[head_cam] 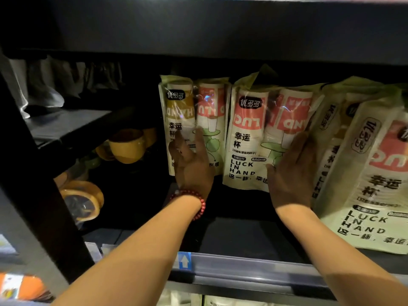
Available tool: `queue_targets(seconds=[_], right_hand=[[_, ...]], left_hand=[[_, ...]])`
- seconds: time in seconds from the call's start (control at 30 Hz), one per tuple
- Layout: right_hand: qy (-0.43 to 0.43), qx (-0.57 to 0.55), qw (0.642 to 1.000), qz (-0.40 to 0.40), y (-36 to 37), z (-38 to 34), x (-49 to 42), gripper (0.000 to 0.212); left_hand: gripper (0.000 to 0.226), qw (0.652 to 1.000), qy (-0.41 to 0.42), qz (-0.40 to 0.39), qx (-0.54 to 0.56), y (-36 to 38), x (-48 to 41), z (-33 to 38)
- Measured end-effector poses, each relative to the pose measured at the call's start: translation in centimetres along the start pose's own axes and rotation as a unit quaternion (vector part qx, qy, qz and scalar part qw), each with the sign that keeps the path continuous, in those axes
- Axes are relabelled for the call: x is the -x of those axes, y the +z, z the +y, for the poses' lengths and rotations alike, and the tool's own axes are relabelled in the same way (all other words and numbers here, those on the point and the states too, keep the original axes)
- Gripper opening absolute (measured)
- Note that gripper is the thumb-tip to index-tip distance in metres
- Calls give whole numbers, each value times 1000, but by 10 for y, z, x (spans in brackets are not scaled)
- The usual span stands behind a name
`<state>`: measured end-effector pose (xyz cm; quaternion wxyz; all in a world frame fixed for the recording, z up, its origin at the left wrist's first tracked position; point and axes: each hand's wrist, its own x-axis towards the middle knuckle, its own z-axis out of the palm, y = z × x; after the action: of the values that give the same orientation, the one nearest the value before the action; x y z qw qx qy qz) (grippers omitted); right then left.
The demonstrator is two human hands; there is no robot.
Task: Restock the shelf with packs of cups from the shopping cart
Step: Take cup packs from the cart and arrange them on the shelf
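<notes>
Three packs of cups stand upright on the dark shelf (242,235), well back from its front edge. The middle pack (249,129) reads "LUCK IN HAND" in black capitals under the characters 幸运杯, with a black rounded logo near the top. The cups inside carry red bands with white letters seen upside down. The left pack (205,107) shows the same layout, with one ochre band and one red. The right pack (379,173) stands nearer the front, tilted, and repeats "LUCK IN HAND".

The left hand (191,160), with a red bead bracelet (194,197) at the wrist, presses flat on the left pack, covering its lower text; its grip is open, fingers straight. The right hand (291,171) lies flat against the middle pack's right side, its grip also open.

A blue tag with a white arrow (184,261) sits on the shelf's front rail. Left of the packs are yellow cups (127,146) and rolls of tape (84,202) beside a black upright (33,173).
</notes>
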<state>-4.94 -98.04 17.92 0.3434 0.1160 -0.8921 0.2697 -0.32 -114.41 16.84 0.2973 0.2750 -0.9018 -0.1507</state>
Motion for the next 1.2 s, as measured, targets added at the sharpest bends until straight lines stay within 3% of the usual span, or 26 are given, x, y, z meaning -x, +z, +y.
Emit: queue_targets(seconds=[0.3, 0.43, 0.53, 0.63, 0.73, 0.8, 0.9, 1.2], right_hand=[[-23, 53, 996, 73, 13, 2, -1, 81], [-11, 62, 996, 68, 15, 0, -3, 84], [-4, 43, 997, 65, 17, 2, -6, 84], [-7, 21, 999, 40, 17, 5, -6, 86], [-6, 6, 999, 34, 16, 5, -6, 87], [-3, -15, 999, 30, 13, 4, -6, 90], [-4, -35, 999, -2, 6, 0, -8, 97], [-9, -46, 999, -8, 4, -5, -17, 95]], left_hand=[[103, 1000, 9, 15, 9, 14, -25, -16], [76, 999, 2, -27, 35, 25, -33, -27], [84, 998, 29, 47, 7, 26, -39, -30], [93, 998, 46, 33, 15, 28, -41, -32], [101, 994, 50, 10, 94, 26, -36, -28], [104, 989, 85, 36, 114, 24, -37, -24], [108, 990, 128, 33, 45, 23, -44, -20], [107, 996, 61, 28, -51, 34, -51, -11]])
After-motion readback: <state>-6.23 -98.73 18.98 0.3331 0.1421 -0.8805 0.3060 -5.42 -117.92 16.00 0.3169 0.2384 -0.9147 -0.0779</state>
